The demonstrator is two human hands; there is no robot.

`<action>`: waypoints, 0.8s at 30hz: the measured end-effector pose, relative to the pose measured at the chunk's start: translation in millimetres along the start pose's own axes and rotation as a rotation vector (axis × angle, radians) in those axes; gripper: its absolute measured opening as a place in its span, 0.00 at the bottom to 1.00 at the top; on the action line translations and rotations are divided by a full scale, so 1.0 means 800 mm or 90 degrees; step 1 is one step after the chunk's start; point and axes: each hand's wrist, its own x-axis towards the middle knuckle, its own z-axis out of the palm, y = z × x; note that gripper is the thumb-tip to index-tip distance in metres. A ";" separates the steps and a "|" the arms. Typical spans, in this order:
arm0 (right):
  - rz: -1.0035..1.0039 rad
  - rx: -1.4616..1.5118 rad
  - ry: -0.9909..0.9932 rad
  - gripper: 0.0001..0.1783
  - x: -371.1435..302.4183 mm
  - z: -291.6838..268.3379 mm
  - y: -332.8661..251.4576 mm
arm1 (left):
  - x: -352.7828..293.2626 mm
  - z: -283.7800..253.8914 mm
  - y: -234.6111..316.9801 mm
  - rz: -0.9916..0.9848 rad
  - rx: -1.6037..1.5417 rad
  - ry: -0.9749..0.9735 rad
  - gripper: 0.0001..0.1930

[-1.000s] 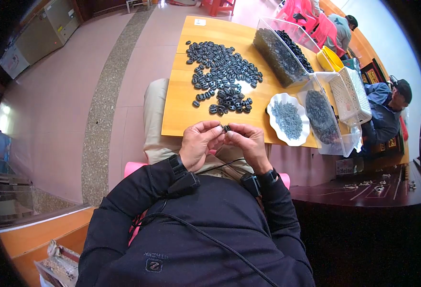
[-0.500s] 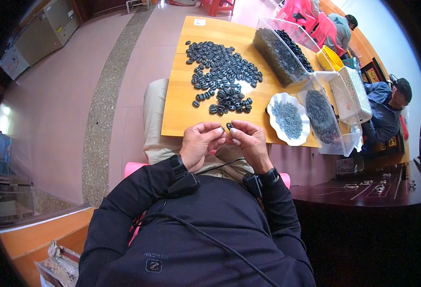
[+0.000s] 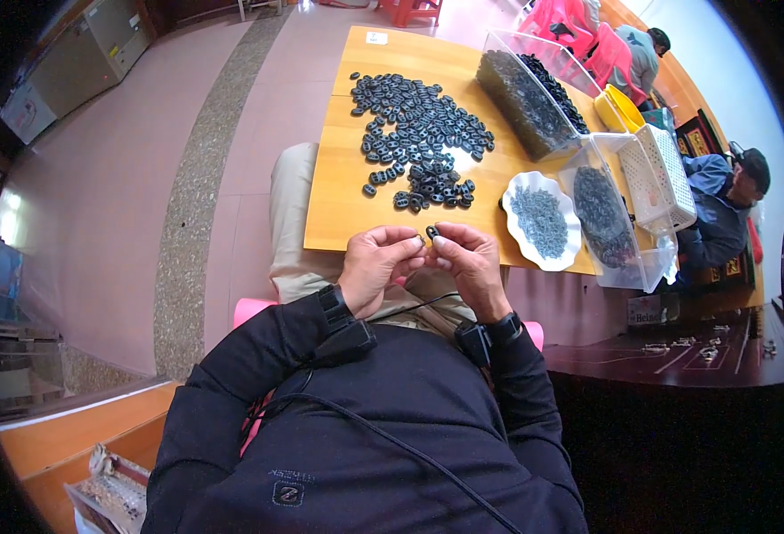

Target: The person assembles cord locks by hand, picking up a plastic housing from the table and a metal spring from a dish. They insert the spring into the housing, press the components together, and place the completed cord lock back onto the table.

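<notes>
Both hands meet at the table's near edge, thumbs and forefingers pinched. Between the fingertips of my right hand is a black oval two-holed piece, which looks like a cord lock. My left hand pinches a small dark part close to it, too small to make out. Beyond my fingers lies a heap of black two-holed pieces, with many more spread singly farther back. To the right, a white scalloped dish holds small grey parts, possibly springs.
Clear plastic bins of black parts line the wooden table's right side. Beside them are a white perforated basket and a yellow bowl. A person sits to the right, another farther back. A black cable crosses my front.
The view has shifted slightly. My hands keep nearly the same pinching pose, with the two small parts still close together.
</notes>
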 end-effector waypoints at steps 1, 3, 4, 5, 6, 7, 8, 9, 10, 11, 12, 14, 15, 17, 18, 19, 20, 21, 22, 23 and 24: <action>0.000 0.000 0.000 0.12 0.000 0.000 0.000 | -0.001 0.001 0.001 -0.002 0.006 0.002 0.10; 0.004 -0.002 0.006 0.12 0.000 0.001 0.001 | -0.001 0.001 0.001 -0.005 0.011 0.006 0.10; 0.005 -0.001 0.006 0.12 0.000 0.001 0.001 | -0.001 0.001 0.001 -0.005 0.012 0.003 0.10; 0.004 -0.013 0.003 0.12 -0.001 0.002 -0.001 | -0.001 0.001 0.000 -0.006 0.014 0.001 0.10; 0.003 -0.024 0.001 0.12 -0.001 0.002 -0.001 | -0.001 0.001 0.000 -0.006 0.014 0.002 0.10; 0.004 -0.024 0.001 0.12 -0.002 0.003 -0.002 | 0.000 0.001 -0.001 -0.005 0.021 0.004 0.10; 0.007 -0.023 0.001 0.12 -0.002 0.003 -0.002 | 0.000 0.001 -0.001 -0.004 0.028 0.006 0.10; 0.011 -0.025 0.002 0.12 -0.002 0.003 -0.003 | 0.000 0.000 -0.002 -0.004 0.026 0.006 0.10; 0.012 -0.026 0.002 0.12 -0.002 0.004 -0.003 | 0.001 -0.001 -0.002 -0.003 0.023 0.003 0.10; 0.008 -0.034 -0.005 0.12 -0.002 0.003 -0.002 | 0.001 -0.002 -0.002 -0.001 0.021 0.000 0.10; 0.003 -0.039 -0.013 0.12 -0.002 0.002 -0.002 | 0.001 -0.002 -0.002 -0.001 0.022 0.001 0.10; 0.000 -0.047 -0.027 0.12 -0.002 0.000 -0.002 | 0.000 -0.001 -0.003 0.002 0.037 0.011 0.09; -0.003 -0.057 -0.041 0.12 -0.001 -0.001 -0.003 | 0.000 -0.001 -0.003 0.002 0.038 0.012 0.09; -0.004 -0.054 -0.047 0.12 -0.001 0.000 -0.003 | 0.000 0.000 -0.004 0.005 0.036 0.011 0.09; -0.005 -0.057 -0.049 0.12 -0.002 0.001 -0.005 | 0.000 0.000 -0.003 0.005 0.034 0.009 0.09; -0.006 -0.059 -0.048 0.12 -0.003 0.001 -0.006 | 0.000 -0.001 -0.003 0.005 0.041 0.009 0.09; 0.002 -0.060 -0.049 0.12 -0.003 0.002 -0.007 | 0.000 -0.001 -0.003 0.006 0.048 0.008 0.09; 0.010 -0.057 -0.052 0.12 -0.003 0.001 -0.008 | 0.000 0.000 -0.002 0.007 0.050 0.009 0.09; 0.010 -0.056 -0.053 0.12 -0.003 0.001 -0.009 | 0.000 0.000 -0.002 0.002 0.047 0.008 0.09; 0.014 -0.044 -0.056 0.12 -0.004 0.002 -0.010 | 0.000 0.001 -0.002 -0.003 0.044 0.007 0.09; 0.017 -0.033 -0.060 0.12 -0.004 0.003 -0.010 | 0.000 0.001 -0.002 -0.002 0.045 0.008 0.09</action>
